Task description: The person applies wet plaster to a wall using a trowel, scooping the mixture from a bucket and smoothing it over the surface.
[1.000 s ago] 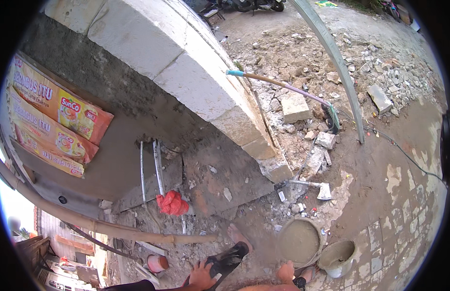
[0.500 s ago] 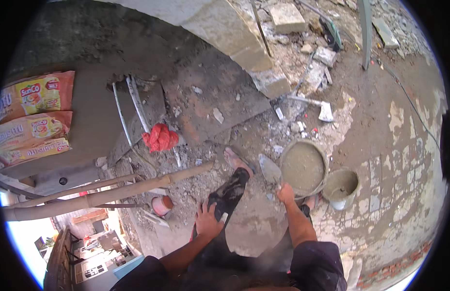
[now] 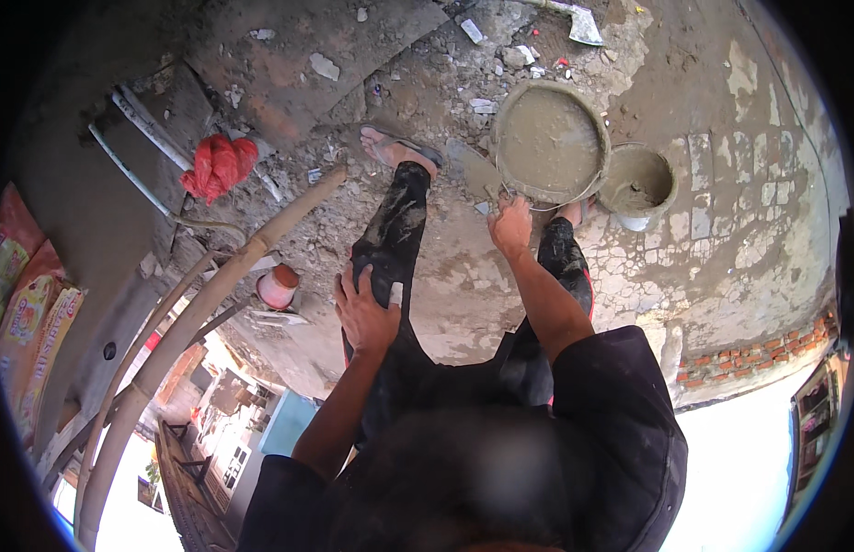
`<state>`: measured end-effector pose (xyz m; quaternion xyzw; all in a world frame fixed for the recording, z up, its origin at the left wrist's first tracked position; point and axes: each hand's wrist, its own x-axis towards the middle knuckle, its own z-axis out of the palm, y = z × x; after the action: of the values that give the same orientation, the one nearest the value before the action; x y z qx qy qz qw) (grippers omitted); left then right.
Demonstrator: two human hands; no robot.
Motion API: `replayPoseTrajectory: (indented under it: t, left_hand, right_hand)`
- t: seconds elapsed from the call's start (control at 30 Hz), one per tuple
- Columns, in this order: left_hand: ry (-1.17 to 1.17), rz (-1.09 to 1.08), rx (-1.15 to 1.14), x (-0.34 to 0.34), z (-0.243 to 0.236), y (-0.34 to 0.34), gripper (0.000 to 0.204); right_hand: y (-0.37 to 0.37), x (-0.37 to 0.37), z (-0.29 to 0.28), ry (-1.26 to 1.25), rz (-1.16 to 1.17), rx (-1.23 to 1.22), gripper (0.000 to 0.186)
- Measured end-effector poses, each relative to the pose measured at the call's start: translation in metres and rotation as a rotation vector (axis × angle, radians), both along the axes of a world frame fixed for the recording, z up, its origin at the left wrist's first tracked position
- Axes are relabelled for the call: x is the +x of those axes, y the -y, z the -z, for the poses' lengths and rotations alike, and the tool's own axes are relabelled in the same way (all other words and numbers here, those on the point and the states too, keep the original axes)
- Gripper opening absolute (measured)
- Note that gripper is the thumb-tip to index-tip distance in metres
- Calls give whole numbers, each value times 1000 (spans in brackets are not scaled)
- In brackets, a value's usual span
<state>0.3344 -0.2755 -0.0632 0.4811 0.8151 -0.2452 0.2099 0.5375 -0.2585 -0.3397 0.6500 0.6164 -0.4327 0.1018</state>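
My right hand is closed around the handle of a trowel, its grip mostly hidden by my fingers. The mortar-smeared trowel blade points away from me, low beside the left side of a round tub full of wet grey mortar. My left hand rests on my left knee with its fingers spread, holding nothing. Something white is on its thumb. To the right of the tub stands a smaller bucket with some mortar inside.
A bamboo pole slants along the left, near a pinkish pot and a red plastic bag. A hatchet lies beyond the tub among rubble. Orange printed packaging hangs at the far left.
My view has tilted toward me, so the ground and tub appear higher. My right hand keeps hold of the trowel beside the tub; my left hand stays on my knee.
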Motion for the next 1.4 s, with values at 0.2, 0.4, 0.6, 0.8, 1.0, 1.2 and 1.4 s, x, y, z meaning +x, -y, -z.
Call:
replayPoseTrajectory:
  t: [0.2,0.4,0.6,0.8,1.0,1.2,1.4]
  left_hand:
    - [14,-75,1,-14,-19,-4,71]
    - [74,33,5,-39,16,6,83]
    - [146,-104,-38,-32,29,-23,80]
    - [73,-125,114,-54,45,-19,67]
    - [165,-229,55,-84,17,-32,76]
    - [304,-85,186,-114,5,-107,68]
    - [602,-409,54,-160,4,-70,72]
  right_hand:
    - [19,43,50,162,-315,-362,47]
    - [-39,80,-3,-8,-508,-357,42]
    - [-140,126,-10,-234,-434,-156,49]
    - [-179,90,-9,-360,-243,-368,55]
    - [-131,55,9,-89,-744,-25,41]
    - [-216,71,-26,-67,-454,-411,28]
    - [-258,-98,-206,226,-471,-507,30]
